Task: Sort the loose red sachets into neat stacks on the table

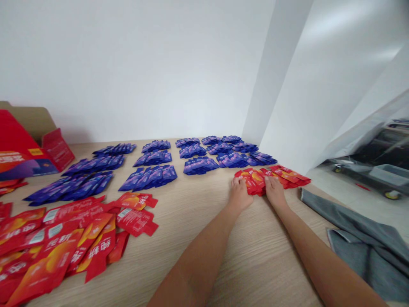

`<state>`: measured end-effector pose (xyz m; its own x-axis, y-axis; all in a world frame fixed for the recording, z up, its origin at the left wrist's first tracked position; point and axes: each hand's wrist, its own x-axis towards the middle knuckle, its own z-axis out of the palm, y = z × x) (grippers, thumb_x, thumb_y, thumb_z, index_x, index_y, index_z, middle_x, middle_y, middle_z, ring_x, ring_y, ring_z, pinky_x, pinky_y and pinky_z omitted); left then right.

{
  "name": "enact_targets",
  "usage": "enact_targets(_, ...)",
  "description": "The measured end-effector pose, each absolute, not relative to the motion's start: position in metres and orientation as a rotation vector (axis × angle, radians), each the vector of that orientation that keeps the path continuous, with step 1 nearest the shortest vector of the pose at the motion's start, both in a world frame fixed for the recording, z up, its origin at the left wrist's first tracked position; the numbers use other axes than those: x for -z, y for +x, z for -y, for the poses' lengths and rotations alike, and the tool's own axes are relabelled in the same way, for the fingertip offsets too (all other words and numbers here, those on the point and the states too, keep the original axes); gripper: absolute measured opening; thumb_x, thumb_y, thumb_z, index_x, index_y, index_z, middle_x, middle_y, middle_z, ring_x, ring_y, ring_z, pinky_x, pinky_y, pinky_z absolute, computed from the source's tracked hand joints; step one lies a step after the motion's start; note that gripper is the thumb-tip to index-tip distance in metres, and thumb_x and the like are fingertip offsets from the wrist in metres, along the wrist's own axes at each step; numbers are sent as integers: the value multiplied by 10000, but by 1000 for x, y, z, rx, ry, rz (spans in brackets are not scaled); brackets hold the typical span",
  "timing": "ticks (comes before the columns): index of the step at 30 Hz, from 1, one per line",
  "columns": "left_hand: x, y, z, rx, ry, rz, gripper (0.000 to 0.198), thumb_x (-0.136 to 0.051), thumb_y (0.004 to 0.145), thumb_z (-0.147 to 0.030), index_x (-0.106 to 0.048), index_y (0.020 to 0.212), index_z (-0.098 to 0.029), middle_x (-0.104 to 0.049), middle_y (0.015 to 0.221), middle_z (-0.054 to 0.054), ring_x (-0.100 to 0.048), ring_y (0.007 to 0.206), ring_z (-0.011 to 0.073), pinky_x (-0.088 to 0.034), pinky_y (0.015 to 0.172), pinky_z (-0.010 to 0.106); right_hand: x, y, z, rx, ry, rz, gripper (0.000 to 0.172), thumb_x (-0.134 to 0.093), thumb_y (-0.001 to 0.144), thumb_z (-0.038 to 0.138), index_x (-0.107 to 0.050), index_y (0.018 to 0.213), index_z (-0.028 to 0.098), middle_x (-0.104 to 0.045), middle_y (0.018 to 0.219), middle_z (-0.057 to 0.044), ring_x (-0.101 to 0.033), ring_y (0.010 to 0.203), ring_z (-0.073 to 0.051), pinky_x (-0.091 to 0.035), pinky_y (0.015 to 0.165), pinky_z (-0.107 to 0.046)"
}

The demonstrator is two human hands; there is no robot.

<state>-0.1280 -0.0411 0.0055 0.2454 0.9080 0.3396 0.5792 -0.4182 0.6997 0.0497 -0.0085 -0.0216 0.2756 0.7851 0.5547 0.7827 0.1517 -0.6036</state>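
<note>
Red-and-orange flat packets lie overlapped in a row near the right side of the table. My left hand has its fingers curled on the row's left end. My right hand grips nearer its middle, with the fingertips partly hidden. Beside them on the right, another overlapped group of red packets reaches the table's edge. Behind my hands, blue-purple packets are laid out in several fanned groups. A loose heap of red packets covers the left front of the table.
A red printed carton with raised flaps stands at the far left. Grey cloth hangs over the table's right edge. White walls close off the back. Beyond the right edge, a wheeled dolly carries a clear plastic bin.
</note>
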Motion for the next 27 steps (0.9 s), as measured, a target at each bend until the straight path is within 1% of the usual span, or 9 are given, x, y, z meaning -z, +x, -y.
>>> enact_targets(6,-1,-127,39,-1136,2018,-1294,480,-615,578,-44,-485,1020,-180,-477,1163,114,-418,1164,295,-333,1048,436,24,55,1,-64,-1551,1509,650,-279,865,621,-675,1029,132,-660,1111,-184,-567,1098,-297,-387,1013,-487)
enact_targets(11,-1,-127,39,-1136,2018,-1299,466,-628,579,-50,-472,997,-183,-468,1158,116,-414,1169,300,-334,1044,432,25,55,2,-74,-1540,1465,665,-267,872,623,-659,1102,138,-627,1197,-178,-522,1183,-290,-345,1048,-495)
enact_targets(15,-1,-127,39,-1165,2009,-1291,464,-612,578,-26,-474,990,-189,-474,1156,108,-418,1174,292,-331,1047,432,28,57,1,-79,-1511,1402,598,-286,879,598,-680,1057,184,-648,1169,-136,-529,1170,-272,-329,1054,-500)
enact_targets(18,-1,-127,38,-1166,2002,-1275,471,-625,580,-31,-475,999,-186,-476,1168,114,-419,1180,292,-329,1052,431,30,58,-1,-105,-1473,1437,530,-371,848,597,-705,972,205,-660,1145,-123,-532,1160,-271,-327,1055,-504)
enact_targets(20,0,-126,38,-1178,1988,-1266,478,-640,580,-47,-472,1005,-187,-475,1175,113,-419,1183,294,-330,1052,434,29,56,-2,-118,-1481,1468,500,-409,829,591,-714,933,209,-664,1134,-122,-520,1172,-277,-305,1062,-521)
enact_targets(23,0,-126,38,-1183,1987,-1278,469,-643,586,-58,-467,1002,-187,-474,1164,112,-423,1175,295,-334,1045,439,27,53,-1,-126,-1511,1495,487,-405,826,571,-713,934,209,-660,1142,-116,-504,1190,-274,-268,1073,-539)
enact_targets(27,-1,-126,39,-1163,2014,-1306,487,-643,568,-45,-462,998,-186,-470,1156,114,-420,1167,299,-343,1035,441,22,50,3,-157,-1494,1435,473,-366,831,503,-703,961,199,-653,1153,-120,-505,1183,-273,-277,1071,-521)
